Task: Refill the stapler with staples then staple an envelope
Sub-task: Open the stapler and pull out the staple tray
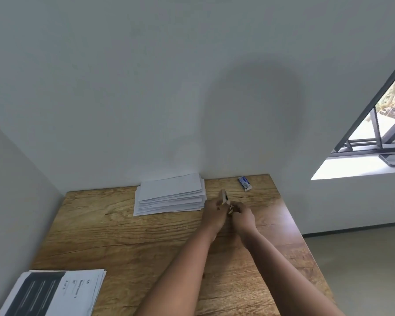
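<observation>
Gripping the stapler with curled fingers, the left hand holds it above the worktop; the right hand pinches something small at its lower end. Envelopes lie stacked just left, staple box beyond, printed papers at the near corner.

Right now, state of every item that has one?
stapler: held over the table, top swung up, open
left hand: grips the stapler
right hand: at the stapler's lower part, fingers curled on it
staple box: on the table, end flap open
envelope stack: flat, untouched
printed sheets: flat at the near corner
</observation>
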